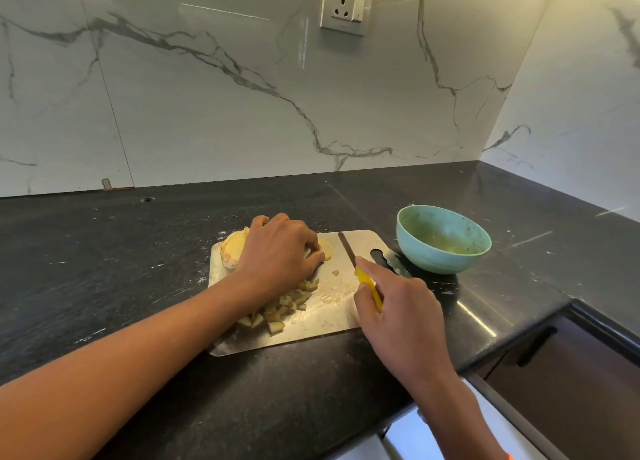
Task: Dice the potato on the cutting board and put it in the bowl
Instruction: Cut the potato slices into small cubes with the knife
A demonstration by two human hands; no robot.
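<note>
Two hands work the job. The right hand (401, 307) wraps its grip round the yellow handle of a knife (360, 269), forefinger stretched along the top, the blade pointing toward 11 o'clock and lying low over the cutting board (360, 241). The left hand (277, 251) curls over the uncut potato (232, 251) at the board's 10 o'clock corner, fingertips pinching the cut slices at its right end. Below that hand, toward 6 o'clock, sits a heap of diced pieces (277, 312) (one stray crumb lies nearer the blade). At 2 o'clock, just off the board's corner, the green bowl (443, 239) stands on the dark surface (104, 269), with no dice in it that I can see.

Potato of this kind is likely firm yet wet on its cut faces, so slices may slide on the steel board; holding them from above with curled fingertips, well back from the edge, seems safest. Dice look light and loose, better scooped than pinched.
</note>
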